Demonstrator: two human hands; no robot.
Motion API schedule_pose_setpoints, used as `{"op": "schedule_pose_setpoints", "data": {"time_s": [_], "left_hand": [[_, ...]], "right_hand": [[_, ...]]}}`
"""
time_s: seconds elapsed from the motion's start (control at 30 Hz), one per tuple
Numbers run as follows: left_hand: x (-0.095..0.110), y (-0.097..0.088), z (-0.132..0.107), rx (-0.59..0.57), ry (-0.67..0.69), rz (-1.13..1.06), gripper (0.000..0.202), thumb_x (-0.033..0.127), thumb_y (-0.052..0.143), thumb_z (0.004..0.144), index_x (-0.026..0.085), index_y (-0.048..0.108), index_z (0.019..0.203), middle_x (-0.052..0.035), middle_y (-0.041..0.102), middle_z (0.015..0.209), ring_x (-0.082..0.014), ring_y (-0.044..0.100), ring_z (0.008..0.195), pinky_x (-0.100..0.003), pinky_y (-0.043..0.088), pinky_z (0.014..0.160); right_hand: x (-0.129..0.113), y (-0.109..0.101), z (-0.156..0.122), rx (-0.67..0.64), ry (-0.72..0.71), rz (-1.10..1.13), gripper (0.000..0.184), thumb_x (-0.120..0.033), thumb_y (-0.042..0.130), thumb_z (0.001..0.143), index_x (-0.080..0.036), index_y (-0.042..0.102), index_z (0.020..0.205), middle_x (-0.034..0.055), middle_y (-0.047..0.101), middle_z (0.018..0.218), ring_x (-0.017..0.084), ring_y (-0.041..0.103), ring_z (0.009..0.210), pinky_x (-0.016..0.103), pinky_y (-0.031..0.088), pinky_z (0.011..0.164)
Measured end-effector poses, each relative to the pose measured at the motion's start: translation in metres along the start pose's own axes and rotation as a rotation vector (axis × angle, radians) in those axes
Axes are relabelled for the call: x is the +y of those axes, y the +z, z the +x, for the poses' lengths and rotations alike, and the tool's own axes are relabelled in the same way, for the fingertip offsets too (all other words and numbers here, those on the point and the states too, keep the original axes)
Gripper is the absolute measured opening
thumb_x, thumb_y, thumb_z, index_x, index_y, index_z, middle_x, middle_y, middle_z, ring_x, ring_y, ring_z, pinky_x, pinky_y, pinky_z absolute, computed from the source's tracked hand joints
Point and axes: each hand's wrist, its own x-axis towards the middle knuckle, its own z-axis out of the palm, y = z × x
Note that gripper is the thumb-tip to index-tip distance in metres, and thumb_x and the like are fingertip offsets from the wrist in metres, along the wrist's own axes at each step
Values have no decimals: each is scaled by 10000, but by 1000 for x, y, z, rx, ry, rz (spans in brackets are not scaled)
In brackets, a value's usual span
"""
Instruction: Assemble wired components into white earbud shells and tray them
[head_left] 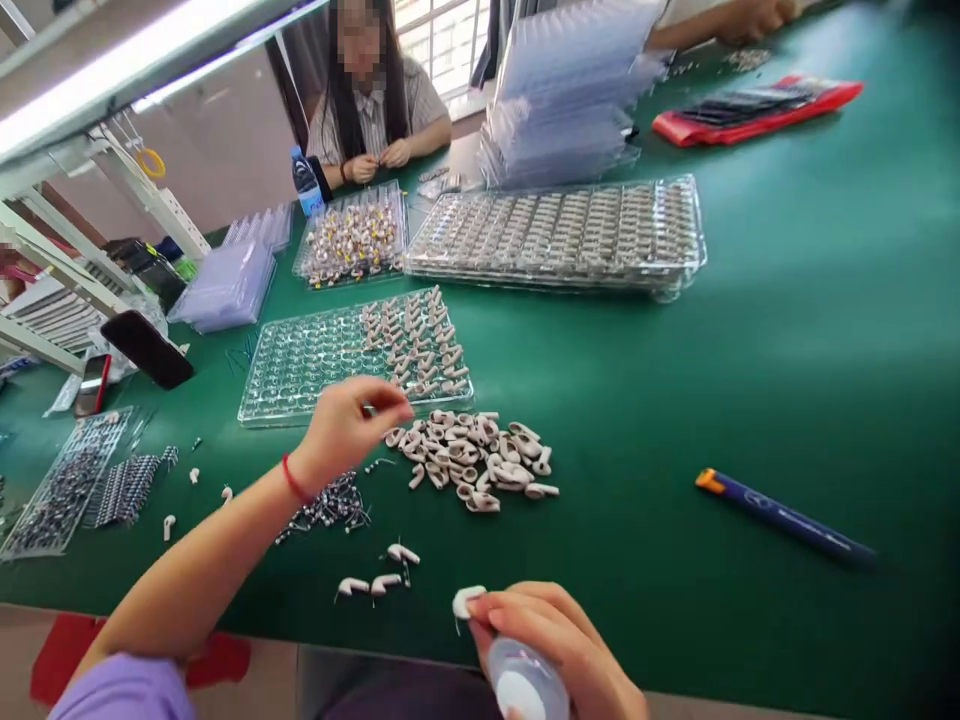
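My left hand point(351, 422) hovers over the green table point(787, 380), fingertips pinched together beside a pile of small white plastic shells point(472, 455); what it pinches is too small to name. A red band circles its wrist. My right hand point(559, 645) sits at the near table edge, curled round a small translucent bottle point(525, 682) and a white shell point(468, 600) at its fingertips. A clear tray point(300, 365), partly filled with white shells on its right side, lies just beyond the left hand. A heap of small dark metal parts point(326, 507) lies under my left wrist.
Another person sits across the table working with both hands. Full clear trays point(562, 235) and a stack of empty trays point(562, 110) stand farther back. A blue pen-like tool point(784, 520) lies right. Dark phones point(146, 348) and a tray of dark parts point(71, 480) lie left.
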Motion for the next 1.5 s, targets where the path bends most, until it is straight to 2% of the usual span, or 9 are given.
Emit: {"op": "schedule_pose_setpoints", "data": {"time_s": [0.1, 0.27, 0.43, 0.6, 0.8, 0.97, 1.17, 1.3, 1.5], "left_hand": [[25, 19, -85, -193, -50, -153, 187, 320, 652, 862, 178, 760, 808, -14, 744, 731, -138, 665, 638, -210, 515, 602], [28, 46, -169, -296, -535, -780, 418, 544, 686, 784, 156, 778, 911, -63, 719, 738, -122, 622, 559, -216, 505, 557], [23, 59, -193, -143, -677, -989, 352, 486, 806, 681, 146, 779, 770, -36, 691, 643, -106, 598, 547, -216, 499, 586], [12, 70, -209, 22, -844, -1080, 363, 465, 831, 650, 132, 758, 776, -77, 745, 683, -145, 659, 576, -228, 506, 559], [11, 74, -212, 76, -883, -1040, 391, 484, 841, 611, 126, 736, 729, -106, 762, 702, -166, 687, 588, -232, 520, 542], [12, 74, -213, 145, -790, -824, 321, 447, 805, 671, 141, 748, 750, -98, 763, 706, -167, 687, 612, -229, 534, 571], [6, 77, -218, 186, -596, -533, 135, 300, 726, 771, 169, 753, 786, -71, 753, 704, -169, 682, 581, -233, 547, 556], [11, 70, -215, 251, -228, -214, 56, 163, 689, 797, 186, 734, 822, -48, 751, 735, -143, 679, 606, -207, 553, 580], [17, 54, -202, 289, 247, 64, 212, 93, 649, 822, 195, 657, 1008, -55, 750, 849, -159, 707, 752, -253, 596, 709]], "right_hand": [[-6, -5, -3, 12, -65, -21, 395, -11, 629, 786, -212, 573, 1122, 68, 743, 874, 182, 667, 735, 309, 583, 619], [-21, -2, -7, -152, -175, 25, 330, -12, 575, 824, -196, 565, 1099, 69, 757, 866, 164, 671, 716, 296, 576, 631], [-28, 2, -13, -317, -95, 118, 236, -100, 554, 898, -204, 527, 1107, 54, 715, 846, 147, 665, 706, 257, 573, 640], [-23, -10, -31, -329, 270, -79, 351, -342, 590, 913, -198, 463, 1206, 86, 645, 991, 148, 684, 752, 194, 580, 628], [-20, -18, -45, -287, 339, -126, 388, -387, 604, 907, -204, 466, 1219, 89, 665, 1005, 167, 706, 786, 189, 590, 643], [-22, -22, -39, -288, 342, -173, 315, -465, 605, 893, -249, 536, 1111, 45, 693, 908, 158, 686, 649, 184, 564, 516], [-25, -27, -37, -299, 299, -114, 253, -385, 598, 904, -233, 543, 1100, 50, 676, 891, 150, 678, 672, 168, 564, 547], [-26, -25, -30, -256, 350, -130, 289, -440, 634, 877, -236, 584, 1076, 29, 702, 839, 133, 687, 615, 129, 558, 532], [-32, -9, -2, -282, 660, 133, 333, -443, 767, 742, -243, 671, 991, 3, 744, 834, 137, 699, 600, 127, 562, 519]]}}
